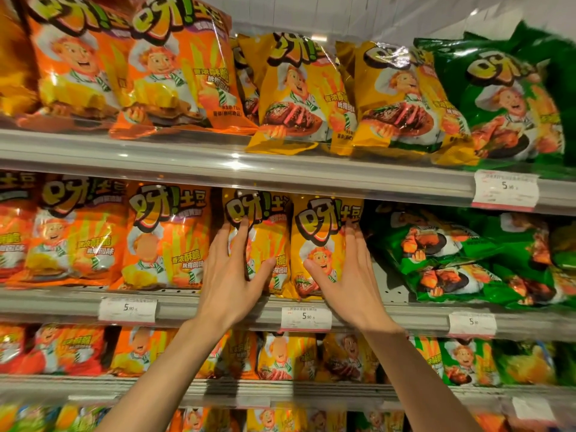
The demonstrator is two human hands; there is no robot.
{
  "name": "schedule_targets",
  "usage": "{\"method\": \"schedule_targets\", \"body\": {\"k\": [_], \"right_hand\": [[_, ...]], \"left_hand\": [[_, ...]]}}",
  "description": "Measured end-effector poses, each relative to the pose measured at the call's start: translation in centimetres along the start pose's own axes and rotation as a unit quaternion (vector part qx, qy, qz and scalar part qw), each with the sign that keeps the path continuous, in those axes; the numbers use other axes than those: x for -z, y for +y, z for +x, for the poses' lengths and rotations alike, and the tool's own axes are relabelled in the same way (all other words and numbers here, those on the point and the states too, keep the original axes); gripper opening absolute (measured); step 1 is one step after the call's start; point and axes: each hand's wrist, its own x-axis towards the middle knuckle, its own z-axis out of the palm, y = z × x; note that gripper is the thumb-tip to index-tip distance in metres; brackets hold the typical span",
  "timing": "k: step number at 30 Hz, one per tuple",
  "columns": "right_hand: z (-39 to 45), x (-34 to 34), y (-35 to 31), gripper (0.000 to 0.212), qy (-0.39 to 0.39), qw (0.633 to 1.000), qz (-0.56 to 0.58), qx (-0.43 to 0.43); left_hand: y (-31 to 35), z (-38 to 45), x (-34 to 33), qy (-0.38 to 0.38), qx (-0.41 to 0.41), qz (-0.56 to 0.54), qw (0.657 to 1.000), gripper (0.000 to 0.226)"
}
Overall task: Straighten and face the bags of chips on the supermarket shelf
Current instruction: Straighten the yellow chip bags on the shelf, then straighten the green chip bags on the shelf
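Note:
Two yellow chip bags stand upright side by side on the middle shelf. My left hand (232,269) lies flat with spread fingers on the front of the left yellow bag (268,241). My right hand (346,272) rests with fingers apart against the right edge and lower front of the right yellow bag (321,238). Neither hand grips anything. To the right, green bags (452,260) lie tumbled and tilted on the same shelf. Orange bags (162,238) stand upright to the left.
The upper shelf (218,160) holds orange, yellow and green bags leaning over its clear front rail. Price tags (306,318) hang on the middle shelf edge. A gap of bare shelf back (389,285) shows between the yellow and green bags. Lower shelves carry more bags.

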Motion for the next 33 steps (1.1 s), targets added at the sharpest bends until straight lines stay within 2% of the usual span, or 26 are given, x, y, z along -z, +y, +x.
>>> {"method": "schedule_targets", "body": {"k": [3,6,11,13,16,19,21,23,27,30,33], "right_hand": [[0.1,0.5,0.0,0.105,0.006,1.0,0.014,-0.02],[-0.2,0.9,-0.4,0.096,0.029,0.998,0.044,-0.032],[-2.2,1.5,-1.4,0.09,0.018,0.996,0.059,-0.057],[-3.4,1.2,-1.8,0.082,0.059,0.996,0.063,-0.036],[-6.0,0.6,-1.6,0.069,0.142,0.987,0.079,-0.011],[-9.2,0.8,-1.2,0.064,0.107,0.986,0.111,-0.069],[-11.5,0.8,-0.4,0.057,0.086,0.979,0.14,-0.121],[-13.5,0.8,0.5,0.052,0.061,0.966,0.165,-0.187],[-16.6,1.4,3.6,0.048,0.066,0.953,0.167,-0.242],[-17.4,3.0,5.8,0.032,0.085,0.95,0.166,-0.25],[-17.0,5.2,7.9,0.028,0.08,0.952,0.173,-0.241]], "left_hand": [[0.0,0.5,0.5,-0.034,-0.005,-0.002,0.999,0.085],[-0.4,0.4,1.6,-0.057,-0.015,-0.032,0.998,0.084],[-1.4,-0.2,3.8,0.002,-0.049,-0.055,0.997,0.067],[-1.7,-0.5,4.8,0.034,-0.067,-0.06,0.995,0.058],[-1.3,-1.7,6.3,0.048,-0.052,-0.096,0.993,0.047],[-0.6,-3.7,6.3,-0.016,-0.009,-0.178,0.984,0.036],[-0.5,-5.3,5.6,-0.089,0.037,-0.254,0.962,0.03],[-0.4,-6.8,4.2,-0.129,0.071,-0.296,0.944,0.027],[0.7,-9.6,1.0,-0.164,0.15,-0.345,0.912,0.024],[2.0,-11.1,-1.4,-0.193,0.139,-0.31,0.921,0.022],[4.6,-11.2,-2.7,-0.18,0.159,-0.362,0.901,0.022]]}}
